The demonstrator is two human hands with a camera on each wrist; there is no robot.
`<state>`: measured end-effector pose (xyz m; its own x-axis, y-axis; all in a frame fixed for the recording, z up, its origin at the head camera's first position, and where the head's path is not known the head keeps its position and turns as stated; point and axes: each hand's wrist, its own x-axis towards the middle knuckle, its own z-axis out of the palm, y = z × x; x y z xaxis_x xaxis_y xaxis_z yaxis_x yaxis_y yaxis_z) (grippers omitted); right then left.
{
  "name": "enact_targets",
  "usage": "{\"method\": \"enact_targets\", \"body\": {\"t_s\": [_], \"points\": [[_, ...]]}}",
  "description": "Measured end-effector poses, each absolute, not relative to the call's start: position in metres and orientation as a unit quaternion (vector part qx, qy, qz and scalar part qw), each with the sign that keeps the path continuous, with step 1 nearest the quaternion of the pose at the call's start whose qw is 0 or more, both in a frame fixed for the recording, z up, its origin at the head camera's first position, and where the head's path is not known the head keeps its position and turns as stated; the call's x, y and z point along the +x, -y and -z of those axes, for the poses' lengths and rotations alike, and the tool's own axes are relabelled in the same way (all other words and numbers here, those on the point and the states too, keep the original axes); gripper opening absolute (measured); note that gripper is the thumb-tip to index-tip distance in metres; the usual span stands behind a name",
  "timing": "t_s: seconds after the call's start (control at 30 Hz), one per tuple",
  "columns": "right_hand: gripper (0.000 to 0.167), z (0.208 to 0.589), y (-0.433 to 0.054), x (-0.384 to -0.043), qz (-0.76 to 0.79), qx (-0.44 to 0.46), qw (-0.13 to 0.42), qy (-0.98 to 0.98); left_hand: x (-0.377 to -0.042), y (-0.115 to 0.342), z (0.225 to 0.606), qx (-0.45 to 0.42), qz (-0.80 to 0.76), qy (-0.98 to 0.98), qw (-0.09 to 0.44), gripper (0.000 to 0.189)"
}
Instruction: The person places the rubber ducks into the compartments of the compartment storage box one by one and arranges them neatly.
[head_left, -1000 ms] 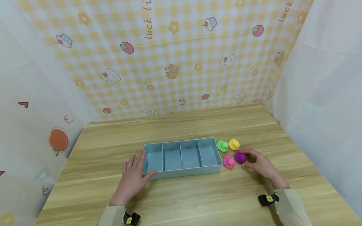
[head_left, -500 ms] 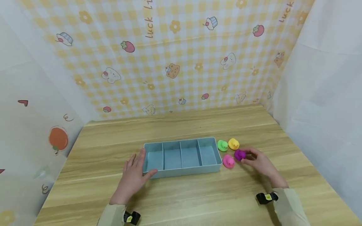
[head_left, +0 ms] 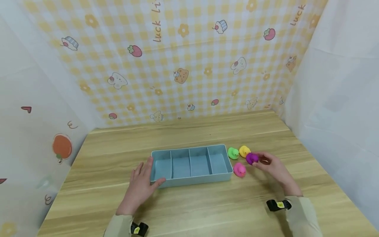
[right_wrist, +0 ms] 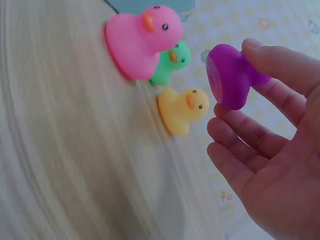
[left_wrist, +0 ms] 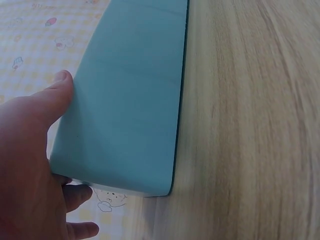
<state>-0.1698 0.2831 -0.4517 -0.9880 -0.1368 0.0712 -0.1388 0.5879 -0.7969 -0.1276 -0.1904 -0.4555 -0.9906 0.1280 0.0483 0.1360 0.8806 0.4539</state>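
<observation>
A purple rubber duck (right_wrist: 230, 77) is pinched between the thumb and fingers of my right hand (head_left: 273, 168). In the right wrist view it is held up off the table, its flat underside showing. Pink (head_left: 239, 169), green (head_left: 233, 153) and yellow (head_left: 244, 151) rubber ducks stand close by on the table. My left hand (head_left: 140, 186) rests at the left end of a blue-grey divided box (head_left: 192, 180), fingers spread along the end. In the left wrist view its thumb (left_wrist: 62, 95) lies at the top edge of the long front wall, with some fingertips partly hidden behind the corner.
The box's compartments, split by thin dividers (head_left: 189, 163), hold nothing. It sits on a wood-grain table (head_left: 195, 210). A yellow checked cloth (head_left: 195, 82) hangs behind, and white cloths (head_left: 334, 98) close off both sides.
My right hand has lifted the purple duck off the table, moving it slightly up and back beside the yellow duck. The left hand and the box have stayed put.
</observation>
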Motion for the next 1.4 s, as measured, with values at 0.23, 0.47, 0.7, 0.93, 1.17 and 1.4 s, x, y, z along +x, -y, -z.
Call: {"method": "enact_targets", "body": {"t_s": [0.23, 0.47, 0.7, 0.93, 1.17, 1.4], "points": [[0.042, 0.448, -0.270, -0.172, -0.473, 0.092, 0.001, 0.876, -0.125, 0.193, 0.456, -0.065, 0.239, 0.969, 0.007, 0.095], [0.042, 0.442, -0.253, -0.175, -0.510, 0.091, -0.011, 0.855, -0.127, 0.194, 0.457, -0.068, 0.240, 0.968, 0.011, 0.094], [0.040, 0.439, -0.237, -0.180, -0.548, 0.115, -0.007, 0.829, -0.128, 0.194, 0.458, -0.066, 0.246, 0.967, 0.008, 0.096], [0.040, 0.432, -0.217, -0.185, -0.561, 0.140, -0.003, 0.816, -0.127, 0.194, 0.457, -0.067, 0.248, 0.966, 0.007, 0.097], [0.042, 0.424, -0.195, -0.188, -0.562, 0.140, -0.011, 0.815, -0.127, 0.196, 0.455, -0.071, 0.238, 0.969, 0.011, 0.096], [0.038, 0.423, -0.177, -0.191, -0.562, 0.159, -0.004, 0.812, -0.127, 0.196, 0.455, -0.069, 0.252, 0.965, 0.003, 0.097]]}}
